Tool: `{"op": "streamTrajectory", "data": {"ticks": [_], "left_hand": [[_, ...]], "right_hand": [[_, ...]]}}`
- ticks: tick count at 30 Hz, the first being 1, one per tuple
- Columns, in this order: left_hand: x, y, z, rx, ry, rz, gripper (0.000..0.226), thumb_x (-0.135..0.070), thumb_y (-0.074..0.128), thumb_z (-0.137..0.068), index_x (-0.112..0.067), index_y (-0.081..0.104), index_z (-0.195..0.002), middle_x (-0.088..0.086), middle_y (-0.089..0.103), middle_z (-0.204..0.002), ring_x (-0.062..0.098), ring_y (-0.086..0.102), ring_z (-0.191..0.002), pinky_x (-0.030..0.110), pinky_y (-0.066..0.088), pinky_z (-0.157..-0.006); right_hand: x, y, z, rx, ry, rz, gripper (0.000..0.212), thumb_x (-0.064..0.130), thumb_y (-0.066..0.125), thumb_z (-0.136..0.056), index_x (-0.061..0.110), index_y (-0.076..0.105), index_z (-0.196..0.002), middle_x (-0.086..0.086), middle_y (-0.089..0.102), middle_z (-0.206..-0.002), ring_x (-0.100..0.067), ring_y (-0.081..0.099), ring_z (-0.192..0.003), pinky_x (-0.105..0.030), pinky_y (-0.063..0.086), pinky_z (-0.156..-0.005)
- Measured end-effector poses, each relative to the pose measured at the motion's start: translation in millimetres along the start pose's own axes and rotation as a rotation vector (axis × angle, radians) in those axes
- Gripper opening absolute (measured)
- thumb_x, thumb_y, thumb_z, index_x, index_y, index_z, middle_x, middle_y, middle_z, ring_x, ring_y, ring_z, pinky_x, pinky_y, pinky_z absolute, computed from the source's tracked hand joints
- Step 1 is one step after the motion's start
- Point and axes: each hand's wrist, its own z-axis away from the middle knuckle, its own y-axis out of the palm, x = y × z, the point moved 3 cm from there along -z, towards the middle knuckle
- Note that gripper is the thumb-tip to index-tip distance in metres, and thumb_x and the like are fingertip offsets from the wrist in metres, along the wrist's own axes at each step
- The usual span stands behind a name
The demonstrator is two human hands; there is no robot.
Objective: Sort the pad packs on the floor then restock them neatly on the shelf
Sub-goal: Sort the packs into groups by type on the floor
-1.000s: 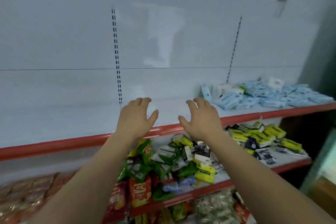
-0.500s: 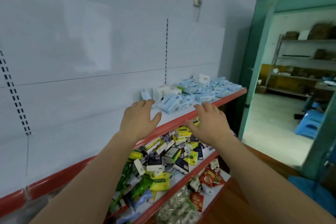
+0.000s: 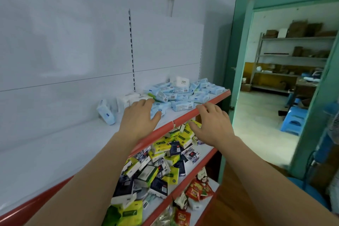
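**Reaching for the loose pad packs on the top shelf**

Both hands are empty, fingers spread and only lightly bent. The left hand (image 3: pixel 139 119) hovers over the white board of the top shelf (image 3: pixel 55 145), its fingertips just short of the nearest pale-blue pack. The right hand (image 3: pixel 212 123) is out in front of that shelf's red front lip (image 3: pixel 183 117), fingertips at the lip; whether they touch it cannot be told.

The pad packs (image 3: pixel 181 93) lie in a loose, overlapping heap toward the doorway end of the top shelf, with a white pack (image 3: pixel 181 81) on the heap against the back panel and a few packs standing apart at the heap's near side. No floor pile is in view here.

To do this step well, it seems best to bring the right hand over the lip and onto the heap beside the left, then gather a few packs at a time, not sweep the whole heap. The wrappers look soft and slick, so a flat two-handed squeeze should hold better than a fingertip pinch. Packs near the lip could slide off onto the tissue packs (image 3: pixel 165 161) on the shelf below.
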Motion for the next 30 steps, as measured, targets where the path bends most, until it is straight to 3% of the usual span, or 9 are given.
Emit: {"op": "streamTrajectory", "data": {"ticks": [6,11,15,20,25,30], "left_hand": [[19,26,-53,0.001,-0.161,-0.061,0.05,-0.047,0.041,-0.101,-0.018,0.045,-0.142,0.01,0.057,-0.134,0.032,0.053,-0.12,0.043,0.045,-0.094],[66,35,-82,-0.002,-0.287,-0.126,0.041,-0.033,0.042,-0.101,-0.016,0.047,-0.139,0.011,0.058,-0.128,0.033,0.053,-0.113,0.042,0.044,-0.091],[100,50,-106,0.085,-0.278,-0.228,0.045,-0.017,0.047,-0.097,-0.016,0.046,-0.142,0.011,0.055,-0.132,0.034,0.05,-0.117,0.043,0.042,-0.095],[144,77,-141,0.211,-0.317,-0.355,0.054,-0.029,0.052,-0.094,-0.02,0.04,-0.146,0.008,0.05,-0.138,0.032,0.045,-0.125,0.042,0.037,-0.103],[171,105,-170,0.37,-0.305,-0.426,0.056,-0.04,0.055,-0.09,-0.023,0.04,-0.141,0.007,0.051,-0.135,0.03,0.048,-0.123,0.044,0.039,-0.103],[179,118,-185,0.405,-0.316,-0.476,0.06,-0.035,0.062,-0.088,-0.018,0.039,-0.141,0.011,0.046,-0.137,0.032,0.042,-0.126,0.043,0.039,-0.101]], "right_hand": [[-17,25,-77,0.052,-0.136,-0.041,0.068,0.06,0.041,-0.095,0.023,0.032,-0.152,-0.008,0.033,-0.157,-0.029,0.029,-0.145,-0.05,0.027,-0.118],[27,51,-137,0.048,-0.349,-0.125,0.064,0.051,0.049,-0.097,0.022,0.033,-0.152,-0.008,0.032,-0.157,-0.029,0.026,-0.146,-0.049,0.026,-0.118],[68,73,-179,0.017,-0.531,-0.107,0.065,0.042,0.054,-0.096,0.021,0.031,-0.153,-0.006,0.031,-0.158,-0.029,0.022,-0.148,-0.047,0.018,-0.12],[115,97,-240,0.071,-0.726,0.053,0.07,0.033,0.058,-0.093,0.022,0.026,-0.154,-0.005,0.029,-0.159,-0.029,0.015,-0.15,-0.047,0.01,-0.124],[149,120,-282,0.147,-0.883,0.252,0.064,0.04,0.065,-0.087,0.024,0.042,-0.144,-0.003,0.045,-0.148,-0.027,0.029,-0.144,-0.049,0.009,-0.123],[170,140,-301,0.266,-0.978,0.356,0.052,0.049,0.069,-0.077,0.027,0.054,-0.121,0.001,0.059,-0.114,-0.024,0.048,-0.12,-0.053,0.018,-0.118]]}}
